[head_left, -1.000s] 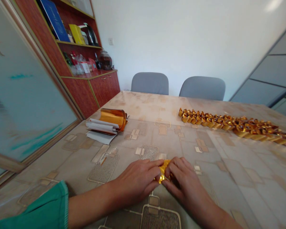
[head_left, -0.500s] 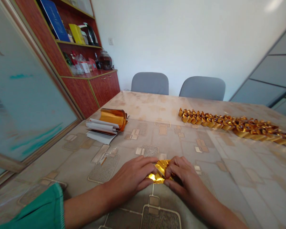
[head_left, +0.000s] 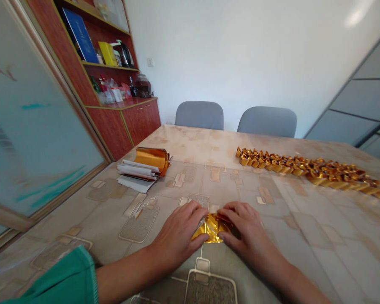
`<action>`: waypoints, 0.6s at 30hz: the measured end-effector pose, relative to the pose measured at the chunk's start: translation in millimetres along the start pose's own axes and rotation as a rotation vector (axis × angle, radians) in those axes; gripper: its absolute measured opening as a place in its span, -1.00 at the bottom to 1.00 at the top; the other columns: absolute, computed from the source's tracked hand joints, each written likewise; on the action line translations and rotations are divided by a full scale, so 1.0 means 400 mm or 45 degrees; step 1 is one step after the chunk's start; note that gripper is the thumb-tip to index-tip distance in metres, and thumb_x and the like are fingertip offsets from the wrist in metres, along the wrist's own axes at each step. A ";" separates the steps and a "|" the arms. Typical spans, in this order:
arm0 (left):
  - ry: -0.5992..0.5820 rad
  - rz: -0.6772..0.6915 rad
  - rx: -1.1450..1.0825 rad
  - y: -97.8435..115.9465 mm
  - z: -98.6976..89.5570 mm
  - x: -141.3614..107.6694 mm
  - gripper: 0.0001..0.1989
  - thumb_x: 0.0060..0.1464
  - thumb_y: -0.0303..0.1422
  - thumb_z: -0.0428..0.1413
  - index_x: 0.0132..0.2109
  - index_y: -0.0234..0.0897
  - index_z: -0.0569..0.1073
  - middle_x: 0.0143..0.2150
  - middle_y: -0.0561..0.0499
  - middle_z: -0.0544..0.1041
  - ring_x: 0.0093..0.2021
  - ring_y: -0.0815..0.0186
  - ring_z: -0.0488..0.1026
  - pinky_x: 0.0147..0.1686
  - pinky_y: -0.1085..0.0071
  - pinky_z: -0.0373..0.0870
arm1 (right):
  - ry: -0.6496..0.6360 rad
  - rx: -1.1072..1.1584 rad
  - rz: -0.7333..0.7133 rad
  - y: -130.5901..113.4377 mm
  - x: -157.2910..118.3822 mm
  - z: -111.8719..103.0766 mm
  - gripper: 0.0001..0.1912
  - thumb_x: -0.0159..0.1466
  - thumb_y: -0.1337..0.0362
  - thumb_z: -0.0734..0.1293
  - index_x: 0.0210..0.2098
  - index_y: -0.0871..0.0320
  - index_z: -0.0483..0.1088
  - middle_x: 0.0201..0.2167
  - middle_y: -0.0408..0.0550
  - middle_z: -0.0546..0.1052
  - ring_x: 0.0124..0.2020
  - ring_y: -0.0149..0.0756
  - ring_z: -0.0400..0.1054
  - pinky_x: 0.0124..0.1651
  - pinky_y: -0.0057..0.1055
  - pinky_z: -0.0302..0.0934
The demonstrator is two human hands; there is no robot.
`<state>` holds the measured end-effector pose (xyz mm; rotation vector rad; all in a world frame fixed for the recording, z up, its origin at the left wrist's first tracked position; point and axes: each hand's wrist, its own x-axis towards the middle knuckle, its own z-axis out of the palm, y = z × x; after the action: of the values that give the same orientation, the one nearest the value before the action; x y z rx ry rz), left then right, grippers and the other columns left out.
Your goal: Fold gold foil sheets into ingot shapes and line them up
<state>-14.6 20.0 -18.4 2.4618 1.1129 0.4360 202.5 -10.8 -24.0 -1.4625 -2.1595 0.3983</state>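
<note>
On the tabletop (head_left: 304, 249), a creased, shiny gold foil sheet (head_left: 211, 230) lies loosely folded between the half-closed left hand (head_left: 177, 238) and right hand (head_left: 250, 236), both pressing its edges down.

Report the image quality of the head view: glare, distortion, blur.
Head view: a soft glare patch sits on the white wall; wide-angle distortion makes the red wooden cabinet and frosted glass panel lean; the gold foil glints; no strong motion blur shows.
</note>
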 end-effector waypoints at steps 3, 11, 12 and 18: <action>0.035 0.043 -0.022 -0.003 0.007 -0.003 -0.66 0.17 -0.40 0.16 0.09 -0.18 0.35 -0.01 -0.02 0.40 -0.01 0.16 0.33 0.00 0.22 0.32 | -0.018 0.118 -0.066 -0.010 0.000 -0.011 -0.84 0.40 0.25 0.25 -0.10 0.06 0.46 -0.11 -0.01 0.45 -0.06 -0.11 0.29 0.02 -0.14 0.13; 0.060 0.100 -0.029 -0.003 0.009 -0.003 -0.64 0.14 -0.44 0.18 0.08 -0.21 0.36 0.02 -0.04 0.41 0.02 0.15 0.33 0.02 0.20 0.31 | 0.059 0.126 0.080 0.003 0.012 0.006 -0.89 0.30 0.45 0.32 -0.29 0.11 0.42 -0.33 -0.10 0.51 -0.24 -0.19 0.32 -0.14 -0.26 0.12; 0.060 0.113 -0.030 -0.002 0.009 -0.003 -0.64 0.15 -0.45 0.17 0.09 -0.21 0.36 0.02 -0.04 0.42 0.02 0.15 0.33 0.03 0.20 0.31 | 0.061 0.086 0.083 0.005 0.012 0.007 -0.88 0.28 0.45 0.34 -0.29 0.10 0.44 -0.33 -0.10 0.51 -0.24 -0.19 0.32 -0.15 -0.26 0.11; 0.062 0.183 -0.049 -0.002 0.011 -0.009 -0.65 0.17 -0.45 0.17 0.09 -0.23 0.36 0.02 -0.06 0.44 0.02 0.15 0.34 0.03 0.22 0.31 | -0.006 -0.010 0.209 0.005 0.003 -0.007 -0.84 0.13 0.50 0.40 -0.43 0.11 0.44 -0.43 -0.13 0.48 -0.34 -0.22 0.30 -0.26 -0.32 0.05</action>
<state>-15.3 16.8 -23.0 2.5190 0.9404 0.5575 205.2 -9.2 -22.3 -1.6505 -2.0533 0.4510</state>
